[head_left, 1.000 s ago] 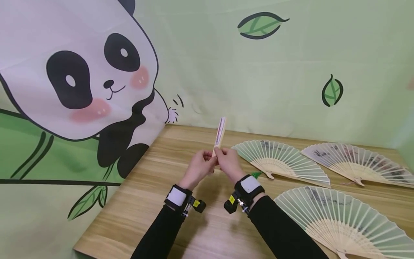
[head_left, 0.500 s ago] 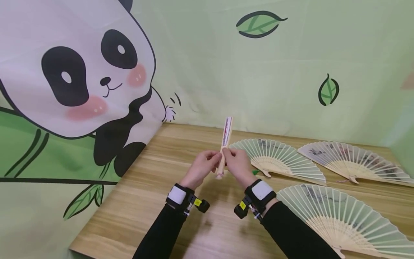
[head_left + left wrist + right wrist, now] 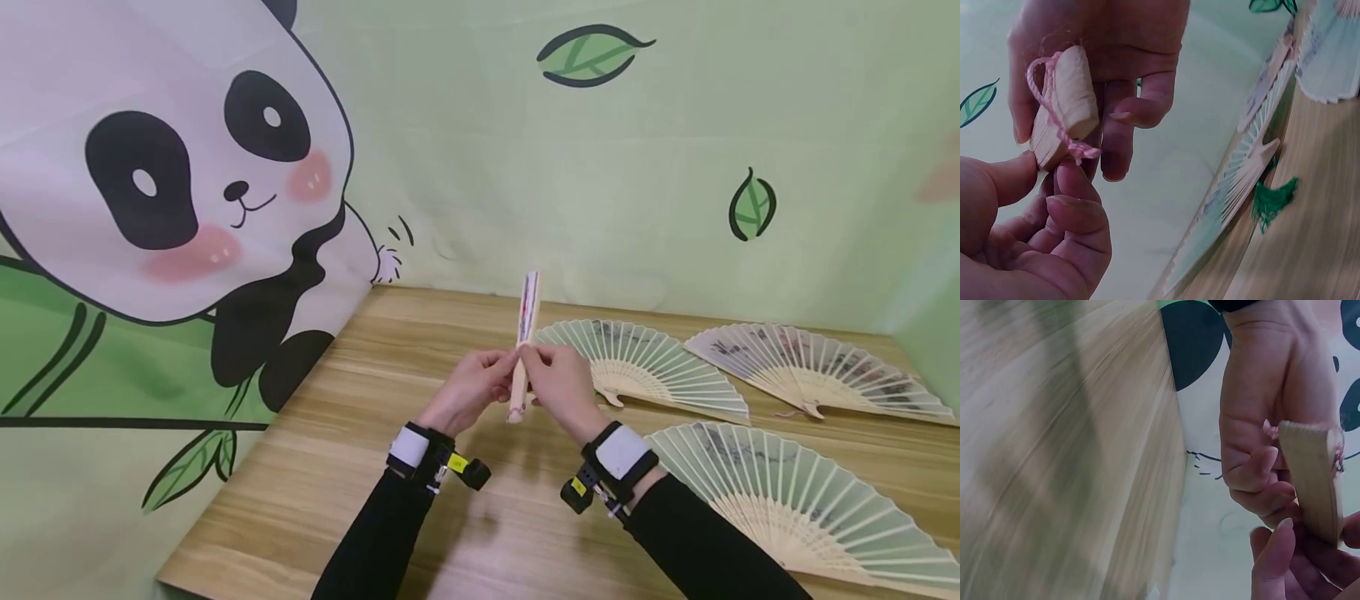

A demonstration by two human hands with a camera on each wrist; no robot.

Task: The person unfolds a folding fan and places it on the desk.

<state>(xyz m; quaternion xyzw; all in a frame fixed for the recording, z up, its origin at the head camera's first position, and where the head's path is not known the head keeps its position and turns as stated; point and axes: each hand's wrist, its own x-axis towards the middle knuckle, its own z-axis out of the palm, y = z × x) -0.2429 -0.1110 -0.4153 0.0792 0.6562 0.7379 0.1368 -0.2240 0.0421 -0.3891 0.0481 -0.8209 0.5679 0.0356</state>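
A folded hand fan stands nearly upright above the table, between both hands. My left hand pinches it from the left with thumb and fingertips. From the right, my right hand grips it at about the same height, thumb towards me. The fan's narrow wooden base end sticks out below the fingers. In the left wrist view a pink cord is looped at that wooden end. The right wrist view shows the flat side of the wooden sticks.
Three spread fans lie on the wooden table: a pale green one behind my right hand, a floral one at the far right, another green one beside my right forearm. A green tassel lies by one. A panda-printed backdrop stands behind.
The fan has shifted slightly right and become more upright. Its lower end, covered by the hands a second ago, now shows beneath them. My right hand has moved right.
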